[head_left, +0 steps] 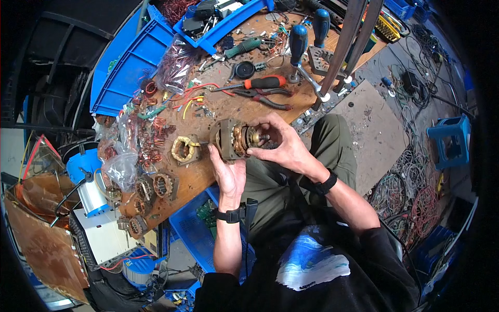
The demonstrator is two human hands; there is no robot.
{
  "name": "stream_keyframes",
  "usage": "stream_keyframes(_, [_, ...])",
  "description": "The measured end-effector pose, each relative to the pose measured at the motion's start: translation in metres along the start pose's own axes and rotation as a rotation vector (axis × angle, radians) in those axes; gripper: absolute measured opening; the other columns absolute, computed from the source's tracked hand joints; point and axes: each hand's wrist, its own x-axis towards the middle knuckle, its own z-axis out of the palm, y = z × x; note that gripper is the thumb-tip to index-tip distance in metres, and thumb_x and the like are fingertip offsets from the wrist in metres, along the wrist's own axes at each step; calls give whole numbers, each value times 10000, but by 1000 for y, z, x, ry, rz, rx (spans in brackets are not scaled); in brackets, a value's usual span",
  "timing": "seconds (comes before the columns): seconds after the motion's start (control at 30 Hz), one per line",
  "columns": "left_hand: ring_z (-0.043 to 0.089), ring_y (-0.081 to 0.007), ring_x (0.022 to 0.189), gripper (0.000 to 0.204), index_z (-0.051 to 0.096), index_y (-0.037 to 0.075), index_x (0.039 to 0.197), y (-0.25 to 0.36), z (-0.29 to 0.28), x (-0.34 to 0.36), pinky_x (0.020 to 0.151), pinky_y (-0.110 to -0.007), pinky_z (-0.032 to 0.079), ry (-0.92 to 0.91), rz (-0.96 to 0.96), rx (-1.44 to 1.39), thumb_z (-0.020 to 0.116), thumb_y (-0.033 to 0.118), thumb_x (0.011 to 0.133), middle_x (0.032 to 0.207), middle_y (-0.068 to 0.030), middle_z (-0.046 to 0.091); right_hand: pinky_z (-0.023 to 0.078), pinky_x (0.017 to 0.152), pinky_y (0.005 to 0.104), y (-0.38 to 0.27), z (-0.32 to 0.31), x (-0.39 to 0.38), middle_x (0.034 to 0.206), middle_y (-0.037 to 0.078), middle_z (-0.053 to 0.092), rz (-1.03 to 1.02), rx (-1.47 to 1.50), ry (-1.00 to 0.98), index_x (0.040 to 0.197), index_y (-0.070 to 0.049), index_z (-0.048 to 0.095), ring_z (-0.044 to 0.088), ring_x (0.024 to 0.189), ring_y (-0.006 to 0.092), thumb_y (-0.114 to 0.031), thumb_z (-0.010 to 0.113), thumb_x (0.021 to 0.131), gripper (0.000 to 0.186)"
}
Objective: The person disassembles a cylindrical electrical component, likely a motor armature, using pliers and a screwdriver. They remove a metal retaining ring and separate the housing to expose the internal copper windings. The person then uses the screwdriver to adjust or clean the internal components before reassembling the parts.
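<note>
Between my hands, at the near edge of the workbench, is a small electric motor core (230, 139), a squarish dark stator with copper windings. A brass-coloured part with a dark shaft end (264, 138) points out of its right side. My left hand (228, 176) supports the core from below and in front, with the thumb along its left side; the other fingers are mostly hidden under it. Thumb and fingers of my right hand (285, 143) curve round the windings and shaft end in a closed grip. Left of the core lies a stator ring with yellowish lining (184, 150).
Several bare stators (165, 186) sit at the bench's left end, beside copper coil scraps (158, 132). Pliers (267, 96), a red-and-black screwdriver (265, 82) and a green-handled tool (243, 48) lie beyond. Upright blue-handled tools (299, 44) stand at the right. Blue bins (130, 60) line the far left.
</note>
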Motion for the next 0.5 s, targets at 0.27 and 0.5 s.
stream_keyframes(0.27, [587,-239,1335,698,457,125,1597,-6,1,-1,1044,-423,523,46,-7,-10,391,636,1126,1531,-70,586,547,1072,354,-5,0,-6,1292,62,591,-141,-164,37,1367,-33,581,604,1184,173,-58,864,815,620])
stream_keyframes(0.5, [582,-236,1344,704,460,127,1596,-2,1,-1,1063,-422,511,29,1,15,397,644,1121,1539,-68,579,561,1042,374,-4,2,-5,1297,96,584,-191,-220,47,1361,-32,584,634,1192,212,-86,869,814,619])
